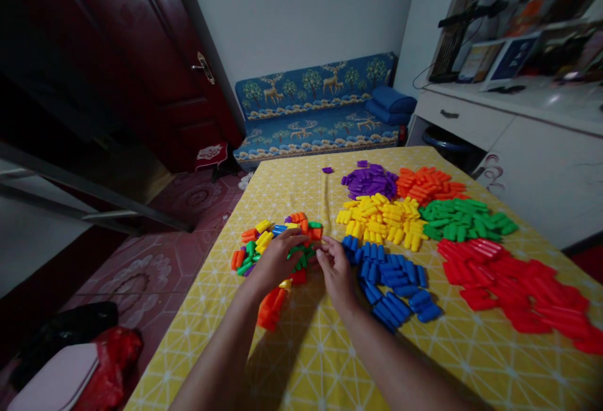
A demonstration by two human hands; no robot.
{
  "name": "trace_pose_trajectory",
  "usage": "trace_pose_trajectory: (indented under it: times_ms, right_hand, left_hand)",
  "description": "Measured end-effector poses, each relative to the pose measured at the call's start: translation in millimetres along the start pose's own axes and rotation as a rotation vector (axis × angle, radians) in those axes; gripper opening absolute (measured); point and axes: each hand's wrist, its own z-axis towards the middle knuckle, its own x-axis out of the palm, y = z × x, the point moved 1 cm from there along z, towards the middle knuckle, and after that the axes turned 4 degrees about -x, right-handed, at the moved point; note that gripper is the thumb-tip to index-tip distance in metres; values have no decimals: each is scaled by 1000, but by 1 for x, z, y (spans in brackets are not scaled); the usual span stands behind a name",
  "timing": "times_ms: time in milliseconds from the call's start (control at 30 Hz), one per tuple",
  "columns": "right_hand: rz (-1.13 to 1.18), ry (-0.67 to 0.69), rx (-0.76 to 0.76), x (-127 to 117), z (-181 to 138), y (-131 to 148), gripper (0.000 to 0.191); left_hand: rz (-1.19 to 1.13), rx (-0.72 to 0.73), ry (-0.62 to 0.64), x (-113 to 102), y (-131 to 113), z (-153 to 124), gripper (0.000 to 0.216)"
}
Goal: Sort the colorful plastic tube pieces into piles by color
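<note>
A mixed heap of small plastic pieces (pixel 264 242) in several colours lies at the left of the table. Over its right side reaches my left hand (pixel 281 256), fingers stretched out and apart, with green pieces (pixel 300 260) showing beneath them. My right hand (pixel 336 268) is beside the heap, its thumb and fingertips drawn together; anything between them is too small to make out. Orange pieces (pixel 272 309) lie nearer me, below the left hand. Just right of my right hand spreads a pile of blue pieces (pixel 391 279).
Sorted piles of yellow (pixel 384 217), purple (pixel 370 180), orange (pixel 428 185), green (pixel 464 219) and red pieces (pixel 516 282) cover the table's right side. One purple piece (pixel 327 170) lies apart near the far edge. A yellow patterned cloth (pixel 320 361) covers the table; a blue sofa (pixel 311 115) stands beyond.
</note>
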Motion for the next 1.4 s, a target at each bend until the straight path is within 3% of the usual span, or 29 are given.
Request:
trace_pose_trajectory:
  times_ms: [100,233,400,500,567,633,800,933,1167,1400]
  right_hand:
    - [15,8,7,1,0,0,40]
    - [81,17,7,2,0,1,40]
    - [110,13,8,3,-1,0,38]
    - [113,14,2,4,-1,-1,36]
    - [113,17,-2,4,0,-2,37]
    - [95,19,-9,4,0,-2,37]
    - [55,24,-53,3,-5,12,42]
    - [-19,44,-144,0,-13,26,43]
    - [-159,-60,-216,-7,-12,24,34]
    - [-92,-118,-132,-7,-14,23,31]
  left_hand:
    - [48,-77,-128,5,2,-14,41]
    - [276,-246,-360,-1,18,-24,46]
    - [329,-377,-274,-7,39,-18,61]
    - [217,-361,-352,-9,42,-15,51]
    - [62,-365,-457,-8,38,-15,44]
    - [-241,-394,-523,-3,30,-15,44]
    - [-1228,-457,-432,32,2,-13,57]
    - [-1519,-442,-515,63,-16,-7,52]
    - [-1413,-430,-506,87,-38,6,49]
    - [-1203,-542,-648,108,-40,7,36]
